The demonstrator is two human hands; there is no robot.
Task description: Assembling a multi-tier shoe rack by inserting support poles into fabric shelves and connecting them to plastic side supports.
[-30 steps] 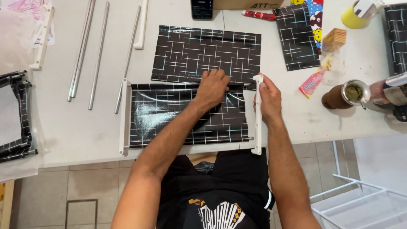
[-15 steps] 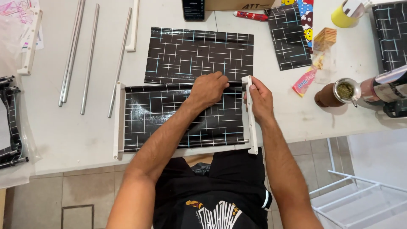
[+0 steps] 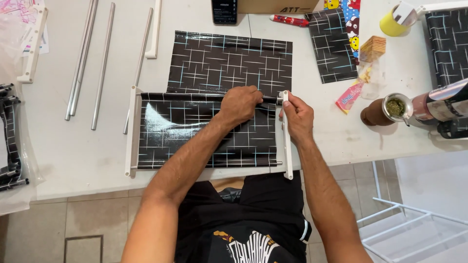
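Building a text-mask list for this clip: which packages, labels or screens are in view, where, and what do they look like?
Phone: top edge of table, centre; dark upright rectangle, dim screen.
Cardboard box: top edge, right of the phone; brown, dark print on its side.
Snack wrapper: right of the hands, beside the brown cup; pink and yellow, slim.
Cartoon sheet: top right; bright blue, red, yellow.
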